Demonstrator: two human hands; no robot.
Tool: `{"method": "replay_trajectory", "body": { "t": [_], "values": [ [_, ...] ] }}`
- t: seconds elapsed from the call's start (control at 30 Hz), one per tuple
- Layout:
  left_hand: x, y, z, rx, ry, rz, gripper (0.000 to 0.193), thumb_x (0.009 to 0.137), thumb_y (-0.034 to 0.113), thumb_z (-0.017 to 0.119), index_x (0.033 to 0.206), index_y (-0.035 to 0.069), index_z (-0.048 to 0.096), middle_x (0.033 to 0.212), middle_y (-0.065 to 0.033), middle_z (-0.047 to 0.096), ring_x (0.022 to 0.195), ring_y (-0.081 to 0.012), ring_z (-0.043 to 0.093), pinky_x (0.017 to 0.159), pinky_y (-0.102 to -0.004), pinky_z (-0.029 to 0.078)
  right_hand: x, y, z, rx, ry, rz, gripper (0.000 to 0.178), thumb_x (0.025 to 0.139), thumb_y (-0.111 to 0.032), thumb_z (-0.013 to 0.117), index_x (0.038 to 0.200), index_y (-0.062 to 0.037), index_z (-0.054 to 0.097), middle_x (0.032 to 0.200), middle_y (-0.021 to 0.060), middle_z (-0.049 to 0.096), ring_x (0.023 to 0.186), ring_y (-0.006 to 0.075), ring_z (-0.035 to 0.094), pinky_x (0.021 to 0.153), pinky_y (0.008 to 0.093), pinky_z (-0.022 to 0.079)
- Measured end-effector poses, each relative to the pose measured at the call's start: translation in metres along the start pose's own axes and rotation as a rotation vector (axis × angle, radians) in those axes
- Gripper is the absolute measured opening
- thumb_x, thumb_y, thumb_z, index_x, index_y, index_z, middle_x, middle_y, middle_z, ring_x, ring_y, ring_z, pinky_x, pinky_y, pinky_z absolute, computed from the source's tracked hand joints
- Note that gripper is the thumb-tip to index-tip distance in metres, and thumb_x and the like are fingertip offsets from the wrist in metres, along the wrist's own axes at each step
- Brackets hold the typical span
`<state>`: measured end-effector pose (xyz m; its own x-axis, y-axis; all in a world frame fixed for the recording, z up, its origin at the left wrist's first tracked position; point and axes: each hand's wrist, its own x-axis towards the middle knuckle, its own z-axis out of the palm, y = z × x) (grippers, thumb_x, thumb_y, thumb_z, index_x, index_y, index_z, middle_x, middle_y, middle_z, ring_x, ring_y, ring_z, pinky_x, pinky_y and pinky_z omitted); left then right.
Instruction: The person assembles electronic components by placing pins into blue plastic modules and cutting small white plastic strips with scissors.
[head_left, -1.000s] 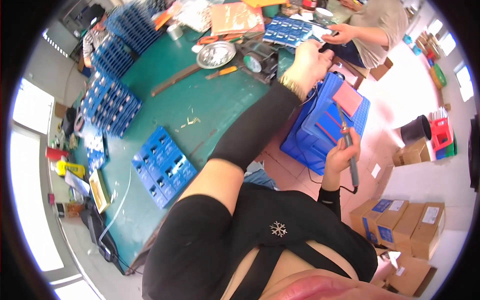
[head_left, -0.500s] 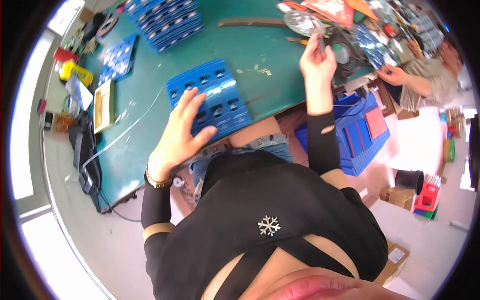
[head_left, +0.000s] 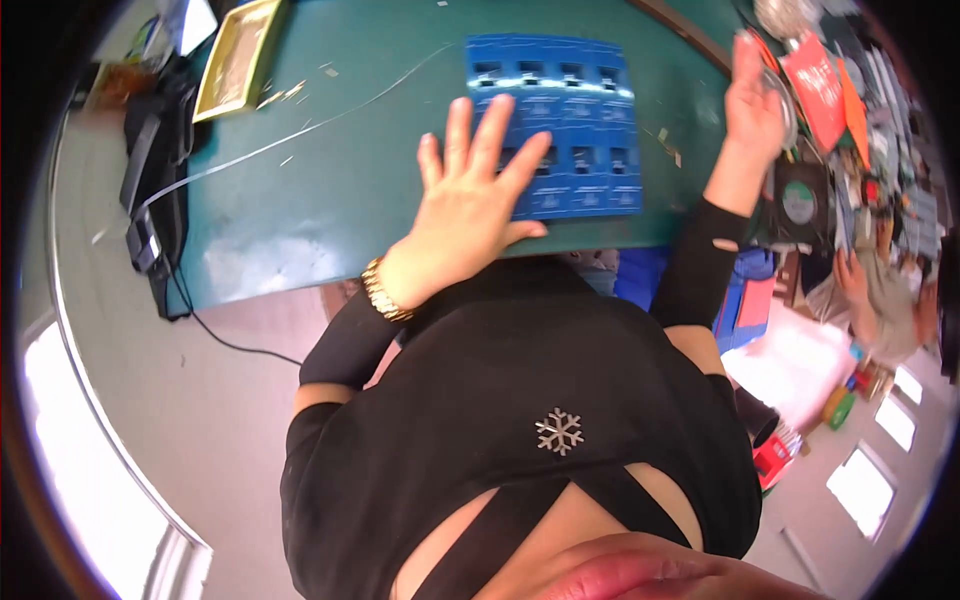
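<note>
Glossy blue plastic tray (head_left: 555, 120), matt green tabletop (head_left: 330, 190) (slightly scuffed)

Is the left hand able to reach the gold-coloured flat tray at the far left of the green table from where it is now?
Probably yes. The left hand lies flat, partly on the blue compartment tray. Between it and the gold tray only bare green table and a thin white cable show.

Bright daylight, glare lower left; fisheye-bent edges, blurred rim
</note>
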<state>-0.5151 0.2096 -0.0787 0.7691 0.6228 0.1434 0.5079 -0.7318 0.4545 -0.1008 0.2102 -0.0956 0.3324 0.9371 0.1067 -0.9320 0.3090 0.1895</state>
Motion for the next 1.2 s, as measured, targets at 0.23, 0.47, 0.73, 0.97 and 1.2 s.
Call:
{"method": "replay_trajectory", "body": {
  "t": [0.23, 0.47, 0.73, 0.97, 1.2],
  "values": [
    [0.004, -0.096, -0.062, 0.109, 0.407, -0.169, 0.048, 0.072, 0.007, 0.074, 0.119, 0.012, 0.061, 0.123, -0.0168, 0.054, 0.112, -0.0358, 0.053, 0.093, -0.0404, 0.046, -0.039, 0.084, 0.042, -1.550, -0.052, -0.231, 0.039, 0.099, -0.022, 0.046, 0.116, 0.0114, 0.058, 0.102, 0.0201, 0.067, 0.055, 0.0083, 0.044, 0.050, 0.0179, 0.033],
    [0.034, -0.175, -0.079, 0.165, 0.296, -0.116, 0.011, 0.073, 0.013, 0.075, 0.083, 0.011, 0.072, 0.091, -0.0113, 0.053, 0.091, -0.0304, 0.051, 0.081, -0.0378, 0.046, -0.054, 0.074, 0.029, -1.845, -0.001, -0.254, 0.025, 0.094, -0.008, 0.057, 0.114, 0.0051, 0.064, 0.090, 0.0098, 0.069, 0.059, 0.0034, 0.049, 0.050, 0.0149, 0.032],
    [0.037, -0.186, -0.087, 0.432, 0.186, -0.017, 0.014, 0.075, 0.014, 0.073, 0.085, 0.009, 0.065, 0.106, -0.0076, 0.059, 0.101, -0.0294, 0.054, 0.087, -0.0408, 0.040, -0.069, 0.052, 0.012, -2.107, 0.158, -0.264, 0.017, 0.089, -0.010, 0.065, 0.104, -0.0021, 0.070, 0.086, -0.0007, 0.067, 0.071, 0.0035, 0.055, 0.061, 0.0178, 0.041],
    [0.036, -0.166, -0.073, 0.535, 0.096, -0.106, 0.010, 0.089, 0.015, 0.060, 0.092, 0.007, 0.056, 0.105, -0.0082, 0.055, 0.103, -0.0311, 0.050, 0.091, -0.0436, 0.036, -0.080, 0.043, 0.015, -2.345, 0.041, 0.028, 0.015, 0.085, -0.006, 0.069, 0.099, -0.0034, 0.071, 0.084, -0.0015, 0.057, 0.067, 0.0028, 0.049, 0.060, 0.0197, 0.039],
    [0.068, -0.106, -0.056, 0.007, 0.308, 0.014, 0.009, 0.086, -0.003, 0.057, 0.091, 0.002, 0.052, 0.083, -0.0144, 0.054, 0.076, -0.0325, 0.055, 0.070, -0.0355, 0.046, -0.071, 0.046, 0.004, -2.745, -0.080, -0.100, 0.007, 0.084, -0.007, 0.066, 0.090, -0.0032, 0.065, 0.080, 0.0037, 0.054, 0.063, 0.0122, 0.049, 0.059, 0.0253, 0.040]
  ]
}}
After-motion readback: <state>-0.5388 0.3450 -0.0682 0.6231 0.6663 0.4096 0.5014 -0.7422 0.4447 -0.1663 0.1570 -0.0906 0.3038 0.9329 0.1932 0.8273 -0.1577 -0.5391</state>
